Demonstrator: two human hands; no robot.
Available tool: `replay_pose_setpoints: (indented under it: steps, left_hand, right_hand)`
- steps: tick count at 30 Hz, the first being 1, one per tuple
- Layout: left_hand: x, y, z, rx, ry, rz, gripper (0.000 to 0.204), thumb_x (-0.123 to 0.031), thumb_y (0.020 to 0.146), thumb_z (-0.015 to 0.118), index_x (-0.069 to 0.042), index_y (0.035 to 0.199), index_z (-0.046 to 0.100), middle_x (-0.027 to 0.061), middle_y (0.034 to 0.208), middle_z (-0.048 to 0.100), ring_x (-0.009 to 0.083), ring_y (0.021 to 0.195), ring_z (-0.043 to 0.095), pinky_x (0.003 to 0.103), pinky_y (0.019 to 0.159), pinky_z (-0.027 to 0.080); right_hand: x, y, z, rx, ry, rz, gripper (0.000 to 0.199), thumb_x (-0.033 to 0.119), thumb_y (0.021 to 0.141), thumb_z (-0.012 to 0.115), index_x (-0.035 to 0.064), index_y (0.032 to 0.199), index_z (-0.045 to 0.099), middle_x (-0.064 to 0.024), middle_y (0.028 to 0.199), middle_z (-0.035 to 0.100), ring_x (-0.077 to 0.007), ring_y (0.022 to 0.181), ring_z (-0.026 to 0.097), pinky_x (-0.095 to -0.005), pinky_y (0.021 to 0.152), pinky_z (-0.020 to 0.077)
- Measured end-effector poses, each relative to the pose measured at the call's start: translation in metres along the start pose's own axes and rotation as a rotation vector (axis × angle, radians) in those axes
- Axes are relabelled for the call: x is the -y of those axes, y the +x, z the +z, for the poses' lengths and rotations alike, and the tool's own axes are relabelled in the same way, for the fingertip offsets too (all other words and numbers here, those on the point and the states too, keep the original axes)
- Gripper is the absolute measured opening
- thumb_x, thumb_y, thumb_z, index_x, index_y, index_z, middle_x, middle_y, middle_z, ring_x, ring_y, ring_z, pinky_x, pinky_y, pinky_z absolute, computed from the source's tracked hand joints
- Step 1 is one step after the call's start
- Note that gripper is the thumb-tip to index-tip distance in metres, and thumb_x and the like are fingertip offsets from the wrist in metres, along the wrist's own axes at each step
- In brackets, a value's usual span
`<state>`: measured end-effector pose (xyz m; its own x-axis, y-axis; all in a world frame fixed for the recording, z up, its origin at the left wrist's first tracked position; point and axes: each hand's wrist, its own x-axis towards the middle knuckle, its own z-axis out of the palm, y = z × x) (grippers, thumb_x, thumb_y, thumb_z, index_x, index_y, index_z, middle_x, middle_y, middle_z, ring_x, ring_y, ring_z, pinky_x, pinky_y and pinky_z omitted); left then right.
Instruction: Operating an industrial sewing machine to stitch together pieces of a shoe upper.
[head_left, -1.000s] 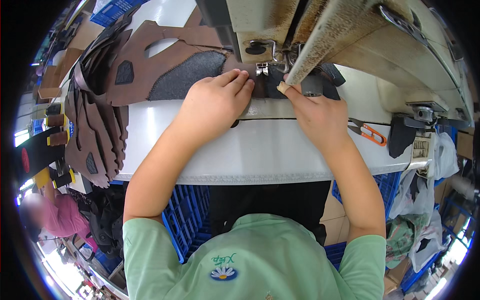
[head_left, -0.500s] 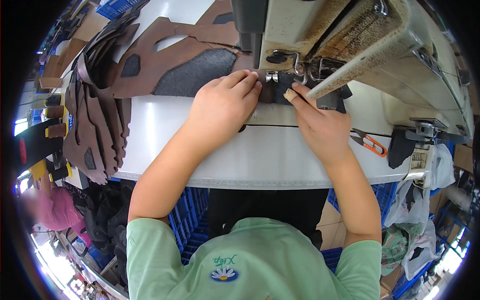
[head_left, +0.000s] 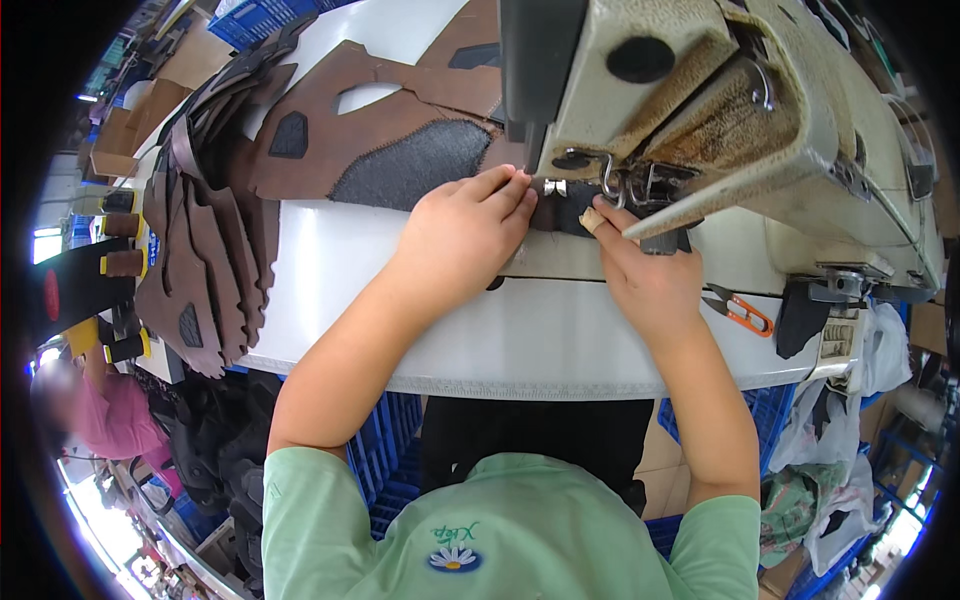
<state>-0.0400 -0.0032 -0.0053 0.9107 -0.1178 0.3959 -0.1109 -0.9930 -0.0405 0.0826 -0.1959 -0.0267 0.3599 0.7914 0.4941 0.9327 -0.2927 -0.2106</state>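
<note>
My left hand (head_left: 462, 230) lies palm down with its fingers stretched out, just left of the metal presser foot (head_left: 554, 187) of a sewing machine (head_left: 815, 110). Under its fingertips is the right end of a brown leather panel (head_left: 300, 182) with a stitched-on black patch (head_left: 420, 160). A black piece (head_left: 568, 214) lies under and beside the presser foot. My right hand (head_left: 652, 285) rests on that piece's right part, thumb and index finger stretched out and a tan cover on one fingertip. The machine head hides its other fingers.
Orange thread snips (head_left: 742, 312) and a black scrap (head_left: 800, 320) lie to the right on the white table (head_left: 400, 350). A stack of brown leather pieces (head_left: 205, 270) hangs at the left, near thread spools (head_left: 123, 263). Blue crates (head_left: 380, 455) stand below. A person in pink (head_left: 115, 420) is far left.
The whole view has shifted, with the table and machine sitting lower in it. Both hands keep nearly the same places beside the presser foot.
</note>
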Motion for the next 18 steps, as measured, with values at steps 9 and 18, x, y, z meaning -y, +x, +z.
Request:
replay_pose_setpoints:
  steps: [9,18]
  left_hand:
    - [-0.0009,0.0007,-0.0036,0.051,-0.040,-0.037,0.020,-0.011,0.081,0.063,-0.001,0.097,0.070,0.0073,0.100,0.069,0.0212,0.102,0.065,0.033,0.080,0.056]
    - [-0.0001,0.0042,-0.0039,0.077,-0.032,-0.022,0.023,-0.010,0.079,0.063,-0.002,0.099,0.070,0.0057,0.102,0.070,0.0201,0.096,0.065,0.033,0.069,0.054]
  right_hand:
    - [0.0010,-0.0013,0.0012,-0.001,-0.016,-0.018,0.027,0.003,0.074,0.070,0.0157,0.097,0.073,0.0043,0.101,0.071,-0.0161,0.077,0.067,-0.0302,0.064,0.0536]
    - [-0.0036,-0.0011,0.0012,-0.026,-0.006,-0.113,0.018,0.005,0.068,0.064,0.0067,0.086,0.067,-0.0002,0.108,0.067,-0.0141,0.081,0.066,-0.0314,0.058,0.0540]
